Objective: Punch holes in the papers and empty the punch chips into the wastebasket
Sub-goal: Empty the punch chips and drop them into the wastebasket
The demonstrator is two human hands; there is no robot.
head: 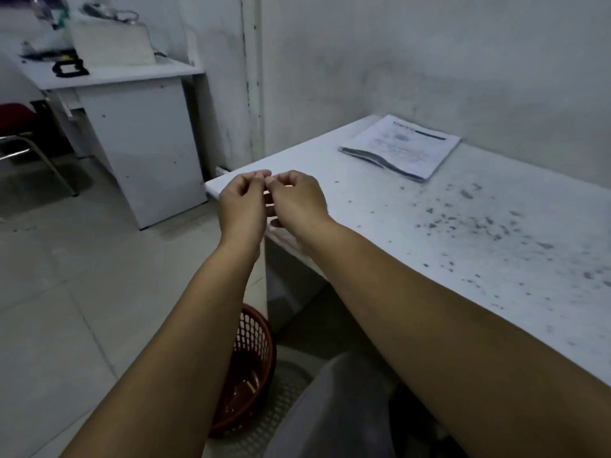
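Wastebasket [254,368]: red mesh, on floor near left, under bench edge; holds a few scraps. Left hand [243,206], right hand [296,201]: raised together, fingers curled, tips touching; anything pinched, cannot tell. Papers [401,148]: stacked far on bench [463,242]. Punch unseen; step probably brushing off chips; next, locate punch.

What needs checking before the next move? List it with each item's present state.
1. Papers on the desk: ok, the stack of papers lies at the far side of the white desk.
2. Wastebasket within reach: ok, the red wastebasket stands on the floor beside the desk, under the left forearm.
3. Hole punch located: not ok, none shows on this desk.
4. Hands free: cannot tell, the left hand and right hand are curled, fingertips together; anything pinched is too small to see.
5. Chips in the wastebasket: cannot tell.
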